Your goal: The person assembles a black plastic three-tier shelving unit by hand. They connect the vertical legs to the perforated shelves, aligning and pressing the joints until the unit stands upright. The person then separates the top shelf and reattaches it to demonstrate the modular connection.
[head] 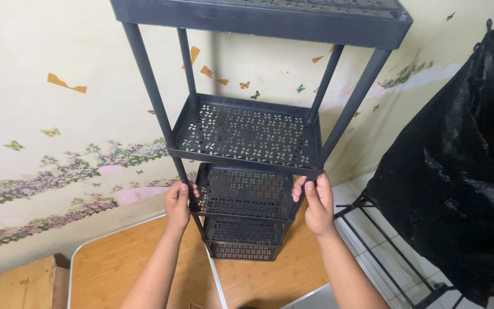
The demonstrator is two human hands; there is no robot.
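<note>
Nearest to me, my left hand (pixel 177 204) wraps around the front left post of a black tiered rack (pixel 247 137), fingers curled shut on it just below the second shelf. My right hand (pixel 315 203) pinches the front right corner of a lower shelf, thumb on top. The rack stands on a wooden folding table (pixel 115 269), close against the wall (pixel 58 114) papered with flowers and butterflies. It looks like thin perforated plastic, so I judge it light but likely to flex and wobble at the joints; the posts near a shelf seem the firmest places to hold. Its long axis runs vertically, the open front facing me. To the right, a black bag (pixel 464 171) drapes over a metal frame (pixel 384 252).
</note>
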